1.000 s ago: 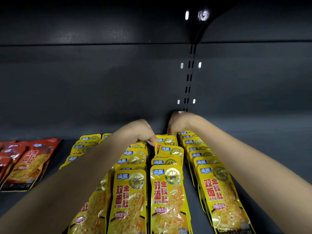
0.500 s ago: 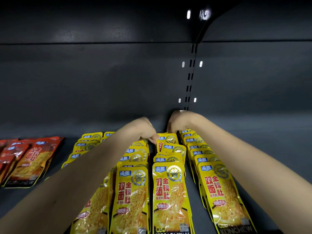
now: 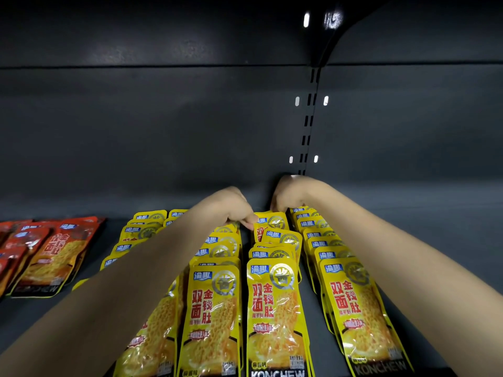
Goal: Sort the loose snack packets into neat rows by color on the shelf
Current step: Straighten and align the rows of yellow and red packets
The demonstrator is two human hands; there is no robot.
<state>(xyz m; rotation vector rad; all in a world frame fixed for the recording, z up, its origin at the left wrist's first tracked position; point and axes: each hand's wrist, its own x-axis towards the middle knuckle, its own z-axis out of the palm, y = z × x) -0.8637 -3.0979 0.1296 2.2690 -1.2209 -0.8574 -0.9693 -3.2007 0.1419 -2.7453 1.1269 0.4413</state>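
Observation:
Several rows of yellow snack packets [image 3: 273,314] lie overlapped on the dark shelf [image 3: 446,268], running from front to back. Both my arms reach deep to the rear of the middle rows. My left hand [image 3: 231,206] has its fingers curled down and pinches the top edge of the rearmost yellow packet [image 3: 268,221] in the middle row. My right hand [image 3: 288,194] is curled over the far side of that same packet, its fingertips hidden behind it. Red packets [image 3: 51,254] lie in rows at the far left.
The grey back wall of the shelf [image 3: 163,131] stands right behind my hands, with a slotted upright [image 3: 307,131]. Bare shelf lies to the right of the yellow rows and in a gap between the red and yellow packets.
Both hands stay at the back of the middle rows. The rear packets in the middle row have shifted slightly and sit more askew.

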